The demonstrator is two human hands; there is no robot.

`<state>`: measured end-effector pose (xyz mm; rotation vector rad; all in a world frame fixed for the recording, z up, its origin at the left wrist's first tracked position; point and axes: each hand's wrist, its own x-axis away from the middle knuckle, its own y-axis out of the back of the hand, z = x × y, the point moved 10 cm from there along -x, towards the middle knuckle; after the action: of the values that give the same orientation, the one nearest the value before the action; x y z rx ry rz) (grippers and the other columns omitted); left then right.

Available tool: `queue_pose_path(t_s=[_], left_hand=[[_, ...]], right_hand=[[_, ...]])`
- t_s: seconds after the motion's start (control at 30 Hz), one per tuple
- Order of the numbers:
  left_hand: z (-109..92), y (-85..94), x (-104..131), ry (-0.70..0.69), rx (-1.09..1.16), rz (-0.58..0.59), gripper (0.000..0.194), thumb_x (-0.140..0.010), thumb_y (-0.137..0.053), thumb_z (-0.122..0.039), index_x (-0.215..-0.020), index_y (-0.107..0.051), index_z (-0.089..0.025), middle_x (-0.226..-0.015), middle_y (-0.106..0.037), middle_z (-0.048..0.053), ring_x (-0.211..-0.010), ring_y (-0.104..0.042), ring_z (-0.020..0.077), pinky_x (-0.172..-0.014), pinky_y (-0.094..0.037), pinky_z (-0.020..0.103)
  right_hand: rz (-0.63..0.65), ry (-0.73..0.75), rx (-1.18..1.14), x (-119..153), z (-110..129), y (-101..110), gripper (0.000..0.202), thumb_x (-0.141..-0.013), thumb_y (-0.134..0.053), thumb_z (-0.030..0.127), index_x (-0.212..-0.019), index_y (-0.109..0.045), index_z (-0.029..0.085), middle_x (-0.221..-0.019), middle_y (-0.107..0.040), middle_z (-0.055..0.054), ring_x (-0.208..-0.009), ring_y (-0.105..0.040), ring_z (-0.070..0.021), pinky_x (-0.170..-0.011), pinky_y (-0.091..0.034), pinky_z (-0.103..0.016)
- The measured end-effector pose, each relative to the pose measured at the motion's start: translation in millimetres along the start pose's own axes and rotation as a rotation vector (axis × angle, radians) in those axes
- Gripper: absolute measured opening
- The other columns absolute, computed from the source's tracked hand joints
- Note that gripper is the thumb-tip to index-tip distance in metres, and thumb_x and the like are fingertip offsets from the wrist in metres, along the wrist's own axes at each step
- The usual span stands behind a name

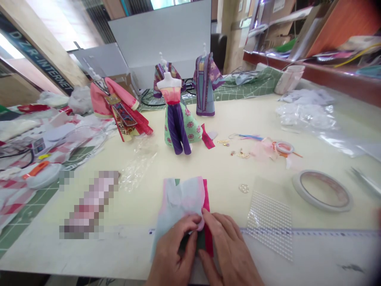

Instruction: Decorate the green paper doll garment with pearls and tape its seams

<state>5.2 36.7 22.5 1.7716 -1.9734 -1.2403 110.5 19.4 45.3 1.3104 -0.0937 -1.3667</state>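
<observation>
Head view: cream table (238, 119) carries a small pale-blue paper garment (181, 202) with a magenta strip along its right side, lying flat at the near edge, long axis running away from the person, wider end toward them. Left hand (171, 254) and right hand (229, 250) both press on its lower part, fingertips pinching the pale tissue, hands touching each other. Bare tabletop lies ahead of the garment up to the dressed mannequin (177, 115); mesh sheet (270, 222) sits just right, tape roll (323, 190) farther right.
</observation>
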Motion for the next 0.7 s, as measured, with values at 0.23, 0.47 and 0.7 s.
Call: queue_pose_path(t_s=[0.23, 0.47, 0.7], left_hand=[[-20.5, -10.1, -4.2, -0.235, -0.140, 0.179, 0.026, -0.084, -0.048, -0.008, -0.107, -0.051, -0.019, -0.110, -0.068, 0.007, -0.115, -0.056, 0.0181, -0.109, -0.032, 0.040], [-5.5, 9.3, -24.2, -0.148, -0.121, 0.166, 0.020, -0.085, -0.048, -0.012, -0.100, -0.056, -0.024, -0.102, -0.070, 0.003, -0.100, -0.063, 0.0181, -0.102, -0.040, 0.041], [30.3, 2.9, -78.3, 0.205, -0.065, 0.214, 0.014, -0.084, -0.052, -0.023, -0.093, -0.063, -0.022, -0.087, -0.069, 0.001, -0.077, -0.064, 0.0169, -0.071, -0.050, 0.029]], right_hand=[[0.036, 0.062, 0.029, 2.5, 2.8, -8.3, 0.034, -0.089, -0.036, 0.013, -0.117, -0.051, 0.001, -0.116, -0.062, -0.015, -0.108, -0.053, -0.0254, -0.088, -0.042, -0.041], [0.034, 0.094, 0.074, 6.9, 2.8, -9.7, 0.027, -0.090, -0.044, 0.019, -0.108, -0.062, 0.009, -0.115, -0.064, -0.011, -0.104, -0.057, -0.0274, -0.086, -0.045, -0.044], [0.017, 0.087, 0.072, 9.1, 2.4, -12.0, 0.027, -0.089, -0.044, 0.020, -0.102, -0.065, 0.010, -0.113, -0.064, -0.013, -0.101, -0.058, -0.0288, -0.084, -0.048, -0.045]])
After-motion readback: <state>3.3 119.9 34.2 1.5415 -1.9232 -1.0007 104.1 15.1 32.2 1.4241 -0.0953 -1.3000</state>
